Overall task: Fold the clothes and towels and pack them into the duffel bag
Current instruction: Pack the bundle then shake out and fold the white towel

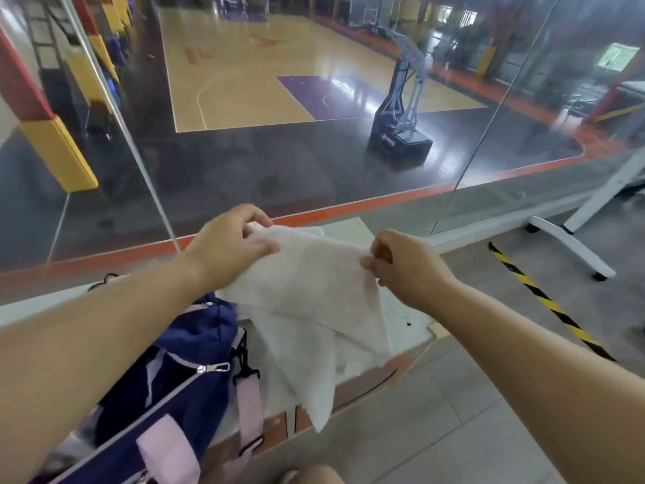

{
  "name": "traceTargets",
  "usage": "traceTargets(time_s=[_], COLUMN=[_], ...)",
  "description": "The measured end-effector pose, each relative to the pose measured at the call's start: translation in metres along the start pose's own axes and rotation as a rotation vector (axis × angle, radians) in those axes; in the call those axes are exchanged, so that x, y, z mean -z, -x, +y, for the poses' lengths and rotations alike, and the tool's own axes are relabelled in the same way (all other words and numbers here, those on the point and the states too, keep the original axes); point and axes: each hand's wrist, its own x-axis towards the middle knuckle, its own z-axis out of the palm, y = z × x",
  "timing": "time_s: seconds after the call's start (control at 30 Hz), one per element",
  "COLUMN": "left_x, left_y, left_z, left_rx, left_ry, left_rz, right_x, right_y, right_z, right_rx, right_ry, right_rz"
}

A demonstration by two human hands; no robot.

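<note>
Right now I have both hands up in front of me with a white towel (314,291) stretched between them. The left hand (227,242) pinches the towel's upper left corner, thumb on the near side and fingers curled over the far edge. The right hand (401,263) pinches the opposite corner between thumb and bent fingers. The edge between the two hands is fairly taut. From there the cloth hangs in loose overlapping folds, ending in a point below and between my wrists.

Under my left forearm sits the duffel bag (181,372), navy with pale pink trim. A silver zipper pull (213,368) lies on its top, and a pink strap (249,406) hangs down the end nearest the towel. The towel's lower folds hang just beside that end; I cannot tell whether they touch it. Bag and towel are over a low white table (343,229), which shows past my fingertips and below the right wrist.

Beyond the hands, through a glass wall (104,141), a basketball hoop stand (401,110) rests on a court. Its black base carries a small pale mark I cannot read. To the right of my right arm, yellow-and-black tape (544,298) runs across the floor.
</note>
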Motion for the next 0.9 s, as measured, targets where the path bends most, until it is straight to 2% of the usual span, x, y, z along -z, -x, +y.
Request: traceTargets(time_s=[0.13,0.3,0.47,0.57,0.7,0.77,0.83,0.9], left_x=[0.003,-0.006,-0.020,-0.023,-0.014,-0.013,-0.015,-0.021], left_y=[0.034,0.048,0.053,0.057,0.061,0.061,0.059,0.057], left_z=[-0.010,-0.005,0.016,0.024,0.018,0.006,-0.009,-0.023], left_rx=[0.009,0.056,0.011,-0.007,0.038,0.068,0.086,0.124], left_ry=[-0.014,0.038,0.143,0.236,0.327,0.306,0.143,-0.036], left_rz=[-0.021,-0.061,-0.182,-0.253,-0.376,-0.378,-0.300,-0.295], right_x=[-0.019,-0.043,-0.054,-0.051,-0.039,-0.030,-0.017,-0.003], right_y=[0.024,0.038,0.043,0.040,0.029,0.024,0.021,0.020], right_z=[-0.007,-0.021,-0.043,-0.050,-0.037,-0.030,-0.027,-0.027], right_rx=[-0.110,-0.344,-0.322,-0.344,-0.269,-0.216,-0.122,-0.009], right_ry=[-0.120,-0.555,-0.750,-0.894,-0.703,-0.646,-0.644,-0.677], right_rz=[-0.005,-0.083,-0.296,-0.235,-0.112,-0.061,-0.044,-0.051])
